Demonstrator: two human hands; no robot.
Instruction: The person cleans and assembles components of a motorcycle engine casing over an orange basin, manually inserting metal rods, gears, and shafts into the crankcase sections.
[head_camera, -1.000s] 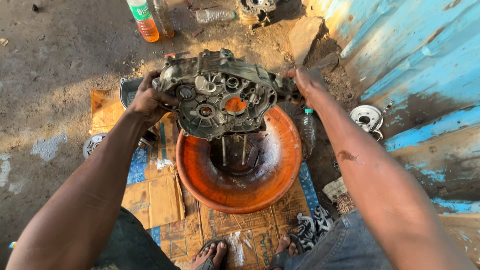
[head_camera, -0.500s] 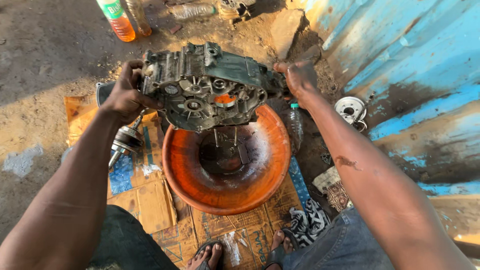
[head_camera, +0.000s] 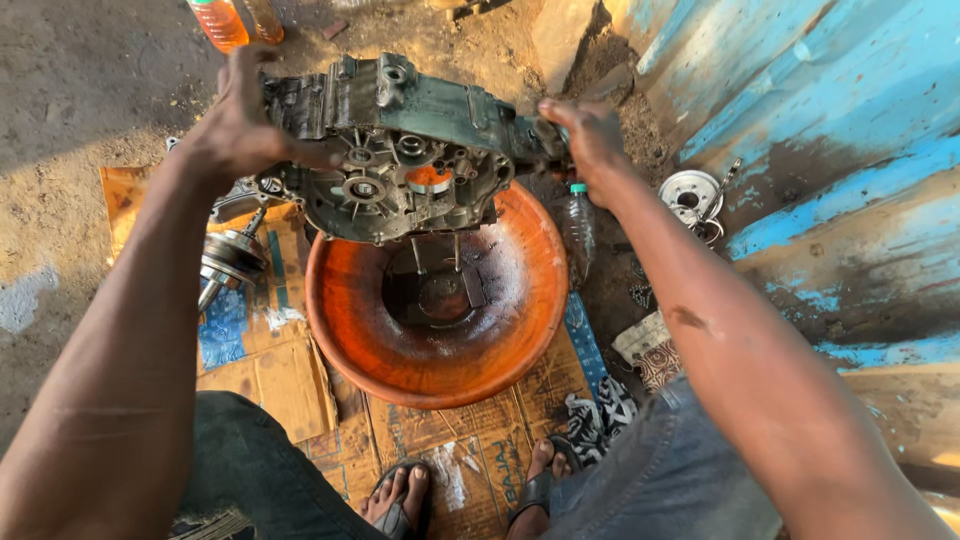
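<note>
The person is holding a grimy engine casing (head_camera: 400, 150) up in both hands, lifted clear above the orange basin (head_camera: 440, 300), so the step in hand looks to be draining or rinsing it over that basin. The left hand (head_camera: 240, 125) is clenched round the casing's left end, fingers wrapped over the top edge; the right hand (head_camera: 590, 135) grips the opposite end, fingers curled behind it. The open, geared face of the casing tilts down toward the basin, and two thin studs hang from its underside over the dark oily pool in the basin's bottom, where some flat metal pieces lie. Whatever comes next, I'd judge it needs a firm two-handed hold, since the casing looks heavy and slick, and a straight path down or sideways that keeps those studs off the basin's rim. Room is tight to the right of the basin: a clear plastic bottle (head_camera: 578, 225) stands just beside the rim, a round metal part (head_camera: 692, 195) lies beyond it, and the blue painted wall (head_camera: 800, 120) closes that side. To the left of the basin there is flattened cardboard (head_camera: 260, 350) with a shaft and gear part (head_camera: 230, 258) lying on it. Behind the basin is bare dirt with an orange bottle (head_camera: 218, 22). The person's sandalled feet (head_camera: 400, 495) sit just below the basin.
</note>
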